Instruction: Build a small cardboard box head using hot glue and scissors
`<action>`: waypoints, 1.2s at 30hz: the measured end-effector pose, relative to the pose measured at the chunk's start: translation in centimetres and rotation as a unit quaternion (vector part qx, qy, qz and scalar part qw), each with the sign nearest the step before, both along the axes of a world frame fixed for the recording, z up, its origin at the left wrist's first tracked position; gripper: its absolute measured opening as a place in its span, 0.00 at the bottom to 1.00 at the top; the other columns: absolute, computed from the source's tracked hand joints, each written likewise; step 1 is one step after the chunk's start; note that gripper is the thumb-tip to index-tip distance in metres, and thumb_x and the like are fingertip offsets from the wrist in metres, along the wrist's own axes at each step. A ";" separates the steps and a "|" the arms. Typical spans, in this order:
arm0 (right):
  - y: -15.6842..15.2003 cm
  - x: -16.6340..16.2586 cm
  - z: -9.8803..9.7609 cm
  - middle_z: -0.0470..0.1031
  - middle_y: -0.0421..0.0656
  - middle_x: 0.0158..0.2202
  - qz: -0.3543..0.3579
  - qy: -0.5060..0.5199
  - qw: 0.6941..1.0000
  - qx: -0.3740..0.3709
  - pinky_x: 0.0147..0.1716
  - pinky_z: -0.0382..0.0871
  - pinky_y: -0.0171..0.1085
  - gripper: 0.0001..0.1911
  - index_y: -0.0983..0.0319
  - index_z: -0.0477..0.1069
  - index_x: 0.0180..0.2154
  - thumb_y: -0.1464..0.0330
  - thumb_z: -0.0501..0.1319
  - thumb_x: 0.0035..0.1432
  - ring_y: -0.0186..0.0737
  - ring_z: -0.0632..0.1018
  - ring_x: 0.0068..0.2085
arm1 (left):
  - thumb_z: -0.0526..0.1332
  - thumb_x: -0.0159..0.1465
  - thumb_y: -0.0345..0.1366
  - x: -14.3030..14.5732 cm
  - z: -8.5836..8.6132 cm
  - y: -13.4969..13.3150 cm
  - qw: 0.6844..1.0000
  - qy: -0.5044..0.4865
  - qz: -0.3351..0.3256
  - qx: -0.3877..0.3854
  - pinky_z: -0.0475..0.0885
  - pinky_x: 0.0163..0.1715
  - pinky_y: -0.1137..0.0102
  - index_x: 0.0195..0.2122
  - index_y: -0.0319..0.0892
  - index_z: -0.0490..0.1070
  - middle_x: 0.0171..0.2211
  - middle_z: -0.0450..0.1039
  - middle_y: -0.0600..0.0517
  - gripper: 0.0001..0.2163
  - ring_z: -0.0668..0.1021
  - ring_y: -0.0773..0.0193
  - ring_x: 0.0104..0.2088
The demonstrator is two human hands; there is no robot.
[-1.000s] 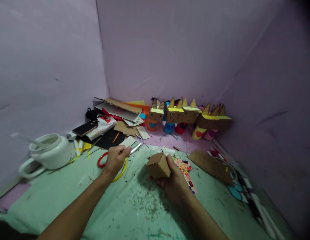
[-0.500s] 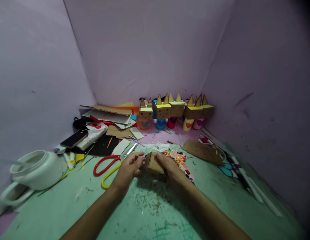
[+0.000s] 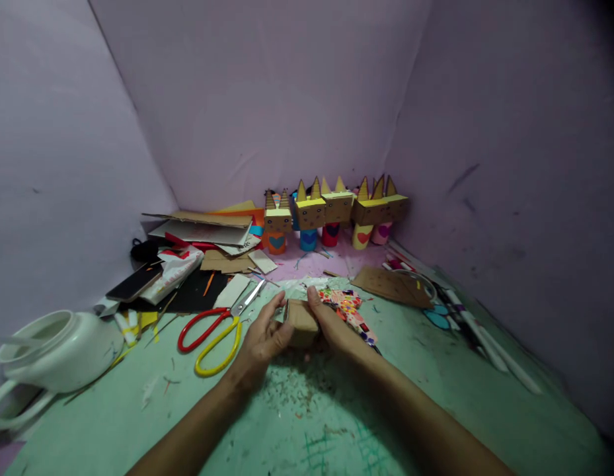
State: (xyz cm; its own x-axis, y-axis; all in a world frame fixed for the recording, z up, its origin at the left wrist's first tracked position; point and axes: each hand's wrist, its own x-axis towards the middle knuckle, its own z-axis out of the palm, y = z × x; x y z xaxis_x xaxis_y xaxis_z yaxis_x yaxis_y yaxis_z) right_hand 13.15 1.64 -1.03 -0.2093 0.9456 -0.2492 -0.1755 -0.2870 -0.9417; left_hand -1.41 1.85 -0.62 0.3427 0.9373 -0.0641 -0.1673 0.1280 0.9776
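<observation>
Between my two hands is a small brown cardboard box (image 3: 301, 322), held just above the green tabletop. My left hand (image 3: 267, 334) presses on its left side, the thumb at the near corner. Around the right side my right hand (image 3: 331, 325) is closed, its thumb along the upper edge and its other fingers hidden behind or under the box. Left of my left hand lie scissors (image 3: 216, 345) with one red and one yellow handle, blades apart. Beyond my right hand lies a patterned pink and red piece (image 3: 347, 307), partly covered by that hand.
Several cardboard-headed figures (image 3: 310, 218) with pointed ears stand along the back wall. A pile of cardboard and paper (image 3: 202, 228) lies back left, a white teapot-like vessel (image 3: 63, 350) at far left. On the right are a brown cardboard piece (image 3: 393, 287) and pens (image 3: 478, 330).
My left hand has come in from beside the box and now touches its left side. The box has turned slightly. The whole view has shifted a little.
</observation>
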 end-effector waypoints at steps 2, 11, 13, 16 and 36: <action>-0.2 0.3 0.2 0.78 0.46 0.23 0.011 0.024 1.000 -0.007 0.12 0.65 0.31 0.40 0.65 0.76 0.40 0.38 0.47 0.53 0.34 0.72 0.16 | 0.73 0.45 0.42 -0.2 0.1 0.1 0.999 0.006 -0.043 0.019 0.73 0.38 0.68 0.54 0.35 0.67 0.44 0.76 0.42 0.35 0.78 0.53 0.40; -0.2 1.9 1.9 0.78 0.46 0.33 -0.215 -0.054 0.954 0.203 0.25 0.72 0.33 0.18 0.63 0.77 0.34 0.54 0.62 0.52 0.36 0.77 0.28 | 0.72 0.47 0.42 -0.8 1.3 0.9 0.995 -0.059 0.063 -0.048 0.68 0.19 0.75 0.46 0.35 0.72 0.31 0.75 0.48 0.27 0.73 0.67 0.24; -0.4 1.6 1.6 0.79 0.45 0.32 -0.204 -0.115 0.929 0.288 0.32 0.74 0.37 0.10 0.61 0.78 0.32 0.62 0.63 0.52 0.39 0.78 0.32 | 0.72 0.47 0.43 -0.7 1.4 0.8 0.995 -0.056 0.072 -0.047 0.69 0.19 0.75 0.48 0.36 0.71 0.31 0.75 0.49 0.28 0.74 0.67 0.24; -0.9 1.0 1.0 0.79 0.45 0.34 -0.177 -0.187 0.889 0.378 0.33 0.75 0.39 0.08 0.60 0.79 0.35 0.69 0.63 0.52 0.41 0.78 0.35 | 0.73 0.46 0.43 -0.6 1.0 0.8 0.993 -0.059 0.089 -0.044 0.70 0.19 0.75 0.47 0.37 0.71 0.30 0.73 0.50 0.29 0.74 0.67 0.24; -0.5 1.1 -0.1 0.71 0.49 0.50 -0.146 -0.220 0.904 0.338 0.30 0.75 0.38 0.30 0.59 0.66 0.52 0.65 0.68 0.45 0.42 0.75 0.40 | 0.72 0.40 0.30 -1.4 1.2 1.5 0.999 0.001 0.021 0.034 0.72 0.45 0.64 0.57 0.36 0.64 0.52 0.72 0.41 0.40 0.77 0.50 0.46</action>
